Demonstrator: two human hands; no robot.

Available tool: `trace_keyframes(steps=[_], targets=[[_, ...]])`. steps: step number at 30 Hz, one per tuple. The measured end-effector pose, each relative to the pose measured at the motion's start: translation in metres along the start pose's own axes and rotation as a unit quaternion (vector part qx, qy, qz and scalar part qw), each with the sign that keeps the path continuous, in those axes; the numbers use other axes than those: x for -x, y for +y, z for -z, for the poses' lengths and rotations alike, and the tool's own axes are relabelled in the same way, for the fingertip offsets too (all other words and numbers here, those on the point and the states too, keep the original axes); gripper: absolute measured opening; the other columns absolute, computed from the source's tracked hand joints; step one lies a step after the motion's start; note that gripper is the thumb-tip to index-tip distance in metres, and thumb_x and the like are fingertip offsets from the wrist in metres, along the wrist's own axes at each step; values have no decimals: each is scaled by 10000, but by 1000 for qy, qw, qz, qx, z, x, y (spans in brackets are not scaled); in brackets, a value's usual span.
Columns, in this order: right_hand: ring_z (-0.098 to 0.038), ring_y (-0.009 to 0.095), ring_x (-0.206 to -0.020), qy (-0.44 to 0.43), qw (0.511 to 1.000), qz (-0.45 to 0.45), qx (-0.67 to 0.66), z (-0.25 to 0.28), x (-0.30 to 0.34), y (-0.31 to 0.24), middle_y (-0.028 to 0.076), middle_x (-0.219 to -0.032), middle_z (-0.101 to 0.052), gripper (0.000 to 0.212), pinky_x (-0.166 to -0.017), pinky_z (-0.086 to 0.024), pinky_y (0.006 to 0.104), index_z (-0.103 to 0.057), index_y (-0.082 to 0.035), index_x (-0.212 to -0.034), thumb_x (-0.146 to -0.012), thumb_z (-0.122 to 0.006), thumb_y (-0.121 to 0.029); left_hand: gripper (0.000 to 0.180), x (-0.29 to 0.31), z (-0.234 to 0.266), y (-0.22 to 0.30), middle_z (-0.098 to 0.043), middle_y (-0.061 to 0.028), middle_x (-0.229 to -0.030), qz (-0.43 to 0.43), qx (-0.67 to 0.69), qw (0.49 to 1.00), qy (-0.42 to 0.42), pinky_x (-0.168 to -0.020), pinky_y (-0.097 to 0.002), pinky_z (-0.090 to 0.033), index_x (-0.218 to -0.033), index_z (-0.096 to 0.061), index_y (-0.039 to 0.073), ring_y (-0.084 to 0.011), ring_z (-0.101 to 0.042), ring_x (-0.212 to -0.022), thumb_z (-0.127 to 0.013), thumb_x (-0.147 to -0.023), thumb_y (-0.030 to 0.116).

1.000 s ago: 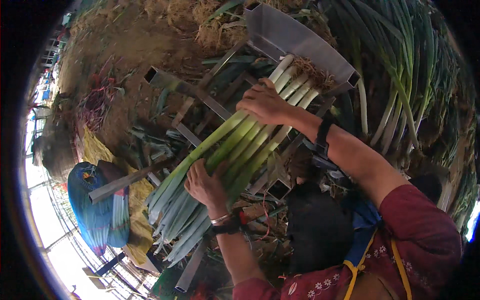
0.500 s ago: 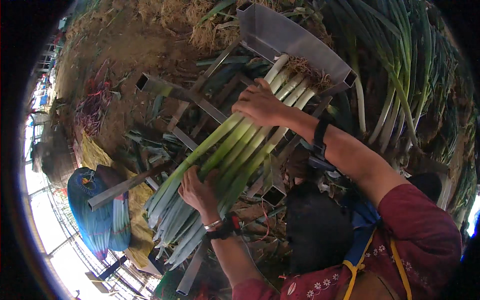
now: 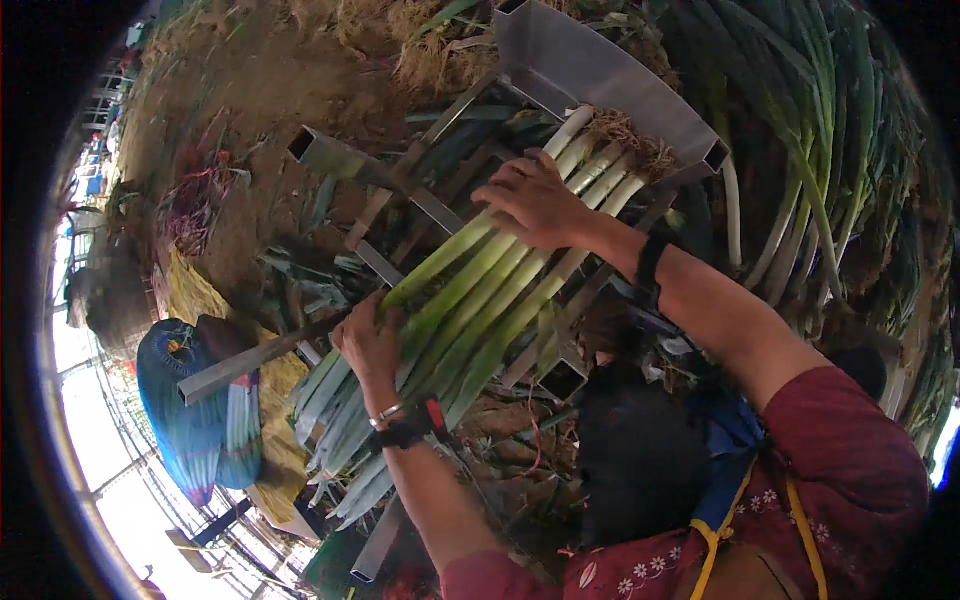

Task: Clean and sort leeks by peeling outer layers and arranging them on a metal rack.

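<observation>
since the metal plate (image 3: 600, 75) backs their roots (image 3: 632, 145), likely evening the ends, the leeks (image 3: 507, 272) lie across the rack (image 3: 436, 214); right hand (image 3: 537, 205) overlays stalks, left hand (image 3: 369, 345) cups leaves; whether either clenches, i cannot tell.

dim overall | blown-out glare lower left | edges bowed, black corners | slightly soft

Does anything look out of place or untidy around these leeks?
Loose green leaves lie scattered on the ground beside the metal frame, and a reddish tangle sits farther left. They look messy against the leeks, which lie side by side, roots toward the metal end plate. No damage stands out.
</observation>
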State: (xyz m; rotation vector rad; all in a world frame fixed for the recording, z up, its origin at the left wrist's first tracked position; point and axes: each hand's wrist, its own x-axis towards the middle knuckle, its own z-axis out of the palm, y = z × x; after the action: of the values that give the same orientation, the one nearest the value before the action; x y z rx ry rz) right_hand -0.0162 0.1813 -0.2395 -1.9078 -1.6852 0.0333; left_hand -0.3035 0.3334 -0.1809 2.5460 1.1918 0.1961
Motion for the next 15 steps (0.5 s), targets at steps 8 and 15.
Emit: trace_keyframes(steps=[8, 15], targets=[[-300, 315, -1351, 23, 1000, -10, 9, 5, 2, -2, 87, -1283, -427, 518, -1103, -199, 569, -456, -247, -1348, -873, -660, -244, 361, -39, 27, 0, -714, -88, -1050, 119, 202, 955, -181, -873, -292, -470, -1145, -677, 3, -119, -620, -934, -692, -874, 240], [-307, 312, -1347, 43, 999, 7, 19, 3, 3, 0, 76, -1274, -436, 463, -1095, -194, 586, -501, -237, -1300, -871, -668, -276, 364, -49, 25, -20, -722, -75, -941, 43, 215, 955, -201, -800, -286, -488, -1134, -696, 47, -110, -626, -853, -741, -830, 241]])
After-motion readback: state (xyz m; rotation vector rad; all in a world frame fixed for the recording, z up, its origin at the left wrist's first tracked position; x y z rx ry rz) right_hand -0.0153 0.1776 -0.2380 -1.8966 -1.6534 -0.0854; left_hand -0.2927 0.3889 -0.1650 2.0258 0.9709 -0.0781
